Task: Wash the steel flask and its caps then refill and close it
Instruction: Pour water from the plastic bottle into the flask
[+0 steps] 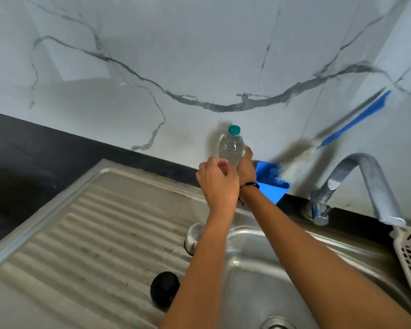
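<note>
Reaching to the back wall, the right hand (245,167) wrapped its fingers around a clear plastic bottle (231,147) with a teal cap (234,129); the left hand (217,184) hovered beside it, loosely curled and holding nothing. Water-filled and probably slick, the bottle looked best gripped mid-body. What appeared to be a steel cap (193,238) stood nearer the body than the fingers, on the sink (85,233).

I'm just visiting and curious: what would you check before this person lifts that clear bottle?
1. Right hand on the plastic bottle: ok, it wraps the lower part.
2. Green cap on: ok.
3. Left hand free: cannot tell, fingers curled beside the bottle.
4. Steel flask ready on the drainboard: cannot tell, the arm hides most of it.
5. Tap off: ok, no water visible.
</note>
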Tool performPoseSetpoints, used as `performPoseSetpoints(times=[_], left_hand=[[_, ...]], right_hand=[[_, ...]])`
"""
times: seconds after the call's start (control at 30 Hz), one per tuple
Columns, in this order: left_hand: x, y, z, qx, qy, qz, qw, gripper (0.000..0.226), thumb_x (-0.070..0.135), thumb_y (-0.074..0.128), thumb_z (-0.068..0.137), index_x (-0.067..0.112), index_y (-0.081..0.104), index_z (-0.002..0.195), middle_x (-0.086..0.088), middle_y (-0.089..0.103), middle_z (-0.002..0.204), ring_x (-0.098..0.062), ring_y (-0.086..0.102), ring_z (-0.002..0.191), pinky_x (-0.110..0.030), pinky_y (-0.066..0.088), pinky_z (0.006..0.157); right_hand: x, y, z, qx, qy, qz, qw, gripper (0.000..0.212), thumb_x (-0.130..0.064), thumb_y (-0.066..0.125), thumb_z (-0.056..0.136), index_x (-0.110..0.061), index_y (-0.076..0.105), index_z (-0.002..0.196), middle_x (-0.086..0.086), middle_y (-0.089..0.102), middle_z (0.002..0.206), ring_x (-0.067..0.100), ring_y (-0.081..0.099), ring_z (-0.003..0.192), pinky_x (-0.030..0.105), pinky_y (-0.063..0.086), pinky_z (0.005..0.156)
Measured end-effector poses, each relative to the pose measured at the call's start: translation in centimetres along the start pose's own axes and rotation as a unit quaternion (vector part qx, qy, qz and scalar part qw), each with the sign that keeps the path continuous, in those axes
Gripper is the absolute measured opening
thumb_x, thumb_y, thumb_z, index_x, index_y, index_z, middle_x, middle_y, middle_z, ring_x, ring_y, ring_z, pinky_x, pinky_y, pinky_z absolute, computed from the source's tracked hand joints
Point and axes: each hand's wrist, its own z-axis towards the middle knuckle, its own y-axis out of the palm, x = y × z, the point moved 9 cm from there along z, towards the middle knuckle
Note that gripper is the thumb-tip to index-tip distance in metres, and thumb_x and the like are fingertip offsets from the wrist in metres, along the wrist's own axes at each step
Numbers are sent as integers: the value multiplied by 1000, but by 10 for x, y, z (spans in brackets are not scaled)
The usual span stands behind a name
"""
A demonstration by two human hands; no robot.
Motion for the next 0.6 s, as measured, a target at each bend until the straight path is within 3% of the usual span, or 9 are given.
performPoseSetpoints(times=[0.13, 0.27, 0.37, 0.5, 0.6], left_hand=[[-12, -5, -4, 11, -8, -12, 1000, 12, 9, 55, 89, 14, 63, 98, -1, 55, 107, -18, 51, 104, -26, 44, 85], [-6, -13, -9, 8, -12, -22, 1000, 10, 10, 56, 89, 15, 61, 97, -2, 55, 109, -19, 52, 105, -33, 47, 91], [4, -25, -12, 18, 3, -34, 999, 12, 9, 57, 89, 18, 57, 96, -1, 56, 108, -19, 52, 105, -30, 47, 88], [32, -45, -25, 17, 59, -64, 996, 18, 10, 54, 92, 13, 56, 109, -1, 55, 109, -19, 53, 102, -30, 45, 87], [62, -56, -46, -27, 150, -88, 984, 20, 19, 54, 95, 15, 59, 114, -2, 58, 106, -16, 54, 92, -23, 45, 81]], right_hand=[[3, 11, 5, 35, -13, -9, 999, 65, -18, 63, 85, -6, 26, 139, 19, 52, 122, 34, 54, 105, 41, 49, 86], [-1, 3, 0, 54, 1, -19, 998, 62, -25, 68, 80, -7, 33, 129, 13, 54, 111, 26, 54, 91, 33, 42, 67], [-5, -6, -18, 63, -41, 6, 997, 63, -28, 73, 75, -6, 37, 123, 6, 53, 102, 29, 57, 93, 32, 43, 67], [-17, -37, -61, 63, -118, 30, 991, 63, -29, 77, 72, -11, 38, 119, 8, 59, 104, 24, 62, 87, 32, 49, 66], [-26, -63, -107, 30, -162, 54, 985, 65, -21, 80, 71, -23, 36, 118, 2, 61, 107, 14, 65, 90, 27, 53, 73]])
